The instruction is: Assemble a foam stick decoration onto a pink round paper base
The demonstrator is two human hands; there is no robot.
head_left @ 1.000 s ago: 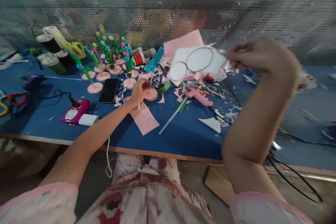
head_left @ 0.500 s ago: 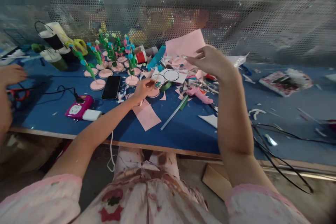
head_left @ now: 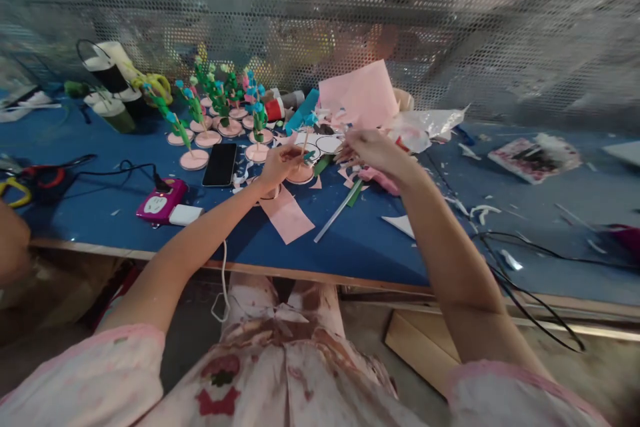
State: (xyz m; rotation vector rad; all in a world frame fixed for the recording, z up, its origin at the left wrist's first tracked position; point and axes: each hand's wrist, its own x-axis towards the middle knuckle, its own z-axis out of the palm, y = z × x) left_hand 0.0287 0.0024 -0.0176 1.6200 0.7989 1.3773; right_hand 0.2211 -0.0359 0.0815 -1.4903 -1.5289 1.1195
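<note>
My left hand (head_left: 279, 167) is closed in a pinch on the thin stick of a paper flower (head_left: 306, 140). The flower has a blue top, a small teal leaf low on the stem and a pink round base (head_left: 301, 175). To the right, my right hand (head_left: 373, 152) hangs over paper scraps with bent fingers slightly apart, and I see nothing held in them. White paper with black circles (head_left: 327, 144) lies between the hands. Partly under my right hand lies a pink glue gun (head_left: 383, 180), a clear glue stick (head_left: 337, 215) before it.
Finished-looking paper flowers (head_left: 230, 125) on pink discs stand at the back left. A phone (head_left: 220, 165), a magenta power socket (head_left: 163, 201), scissors (head_left: 50, 175) and pink paper (head_left: 287, 215) lie nearby. Cables (head_left: 520, 307) cross the right side. Another person's hand (head_left: 13, 243) is at far left.
My right hand has come down and left from beside the raised pink sheet to the scraps. My left hand still grips the flower stick. The other person's hand moved toward the table's front edge.
</note>
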